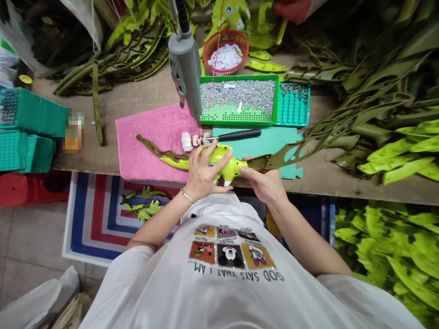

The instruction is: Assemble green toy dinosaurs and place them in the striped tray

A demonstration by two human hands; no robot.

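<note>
Head view: the long animal-headed toy is held at the near edge of the tabletop. Its lime-green head is clamped under the spread fingers of the left hand; the head's right end is pinched by the right hand, thumb on top, though how the fingers are closed underneath cannot be told. The long axis is laid crosswise, from hand to hand, roughly along the tabletop edge: one olive limb is stretched leftward of the left hand over the pink towel, the other out past the right hand over the turquoise mat. The grey power driver is hung ahead of the left hand, nearer to it than to the right. On the white T-shirt behind the hands, "GOD SAYS THAT I AM..." can be read upside down, with "PRECIOUS" and "TREASURED" in smaller print; no brand name can be made out.
</note>
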